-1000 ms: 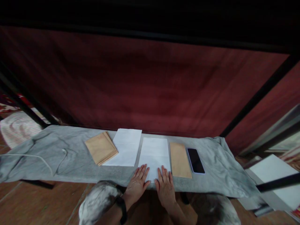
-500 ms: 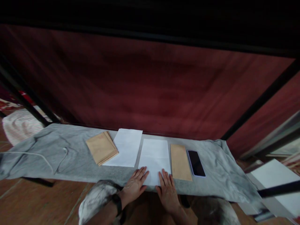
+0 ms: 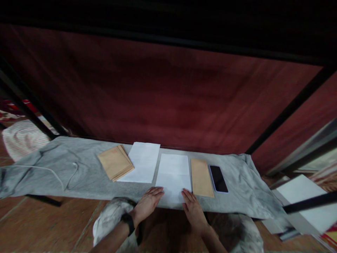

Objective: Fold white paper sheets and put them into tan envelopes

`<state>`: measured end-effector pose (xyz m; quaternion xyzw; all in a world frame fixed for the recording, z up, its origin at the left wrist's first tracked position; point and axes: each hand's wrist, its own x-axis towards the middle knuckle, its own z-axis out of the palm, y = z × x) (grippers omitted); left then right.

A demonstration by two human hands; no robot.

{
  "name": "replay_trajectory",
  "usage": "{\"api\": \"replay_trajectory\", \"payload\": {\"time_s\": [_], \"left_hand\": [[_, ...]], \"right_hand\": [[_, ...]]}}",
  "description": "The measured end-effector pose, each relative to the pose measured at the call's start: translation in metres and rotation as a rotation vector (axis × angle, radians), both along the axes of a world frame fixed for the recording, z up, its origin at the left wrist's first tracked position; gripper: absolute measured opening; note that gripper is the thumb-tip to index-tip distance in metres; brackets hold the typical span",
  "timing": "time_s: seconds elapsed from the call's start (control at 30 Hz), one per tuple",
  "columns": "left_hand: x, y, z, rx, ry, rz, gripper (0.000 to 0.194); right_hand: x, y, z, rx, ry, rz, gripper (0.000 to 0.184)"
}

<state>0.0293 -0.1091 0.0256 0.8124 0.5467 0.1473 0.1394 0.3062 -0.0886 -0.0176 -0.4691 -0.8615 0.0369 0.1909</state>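
Observation:
A white sheet of paper (image 3: 174, 168) with a faint crosswise crease lies in front of me on the grey cloth. At its near left corner is my left hand (image 3: 149, 203), fingers drawn together on the paper and thumb hidden. My right hand (image 3: 194, 210) holds the near right corner in a similar way, its fingers bent inward over the sheet. Right of the paper lies a brown envelope (image 3: 202, 178). Another white sheet (image 3: 145, 163) is on the left, partly covered by a stack of brown envelopes (image 3: 115, 163).
A phone (image 3: 218, 178) with a dark screen rests right of the single envelope. At the left, a white cable (image 3: 50, 169) crosses the grey cloth (image 3: 86, 186). Dark metal bars (image 3: 286, 112) frame a red panel (image 3: 168, 95) behind. White boards (image 3: 308, 196) stand low at the right.
Both hands have turned inward at the sheet's near corners. Their fingers, spread flat before, are now closer together, and the thumbs have gone out of sight. The view has shifted slightly.

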Motion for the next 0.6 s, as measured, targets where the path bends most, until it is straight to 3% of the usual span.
{"api": "replay_trajectory", "payload": {"time_s": [0.1,0.23,0.43,0.5,0.6], "left_hand": [[-0.007,-0.005,0.012,-0.055,-0.144,0.027,0.037],[-0.018,-0.005,0.021,-0.122,-0.434,0.196,0.03],[-0.019,0.039,0.009,-0.125,-0.751,0.379,0.044],[-0.013,0.056,0.002,-0.154,-0.768,0.394,0.038],[-0.005,0.074,-0.008,-0.18,-0.735,0.444,0.028]], "right_hand": [[0.011,0.002,0.012,-0.102,0.086,0.032,0.045],[0.018,0.007,0.036,-0.203,0.341,0.009,0.035],[0.004,0.056,0.074,-0.369,0.78,-0.121,0.042],[-0.003,0.078,0.074,-0.379,0.843,-0.157,0.043],[-0.013,0.105,0.06,-0.333,0.825,-0.263,0.044]]}}
